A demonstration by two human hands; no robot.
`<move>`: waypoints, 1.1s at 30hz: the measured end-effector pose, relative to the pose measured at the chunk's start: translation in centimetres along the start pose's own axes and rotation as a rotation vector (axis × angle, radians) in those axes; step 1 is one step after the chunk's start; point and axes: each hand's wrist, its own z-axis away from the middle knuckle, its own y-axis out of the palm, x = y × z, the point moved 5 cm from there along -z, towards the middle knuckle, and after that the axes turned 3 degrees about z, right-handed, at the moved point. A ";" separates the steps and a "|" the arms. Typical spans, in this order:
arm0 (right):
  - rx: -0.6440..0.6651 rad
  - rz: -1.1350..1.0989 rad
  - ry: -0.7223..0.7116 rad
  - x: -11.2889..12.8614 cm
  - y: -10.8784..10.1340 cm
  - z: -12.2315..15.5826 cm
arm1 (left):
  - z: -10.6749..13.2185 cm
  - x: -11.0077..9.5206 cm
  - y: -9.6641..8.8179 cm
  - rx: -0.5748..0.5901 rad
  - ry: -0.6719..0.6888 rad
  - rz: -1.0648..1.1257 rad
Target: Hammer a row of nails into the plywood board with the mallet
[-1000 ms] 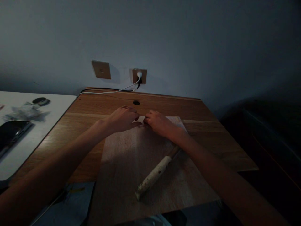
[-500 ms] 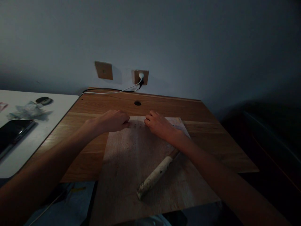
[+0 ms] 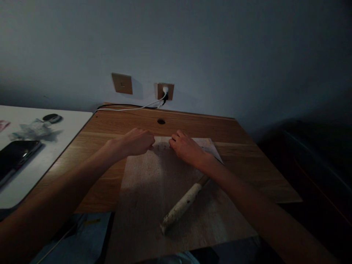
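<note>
A pale wooden board (image 3: 148,205) lies lengthwise in front of me on the brown tabletop. Over its far left corner is my left hand (image 3: 139,142), with fingers curled closed and thumb tip turned down to the board. My right hand (image 3: 184,146) rests at the board's far side, its fingers pinched together. Whatever either hand pinches is hidden or too small to make out. Between them a few tiny dark marks or bits (image 3: 164,147) show on the board. A tool with a worn, whitish wrapped handle (image 3: 180,209) lies slantwise under my right forearm, which hides its far end.
The wooden tabletop (image 3: 239,176) has a round cable hole (image 3: 161,121) near the wall. White and black cables run to a wall socket (image 3: 165,91). At left, a white table (image 3: 55,146) bears a black device (image 3: 16,157) and a crumpled clear wrapper (image 3: 35,130).
My left hand has shifted slightly right, closer to the right hand, and its fingers are curled more tightly. My right hand, the board and the tool have hardly moved.
</note>
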 end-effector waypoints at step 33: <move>-0.051 -0.037 -0.027 -1.3 -0.7 -0.1 | -0.1 0.7 -1.4 -0.045 0.065 0.027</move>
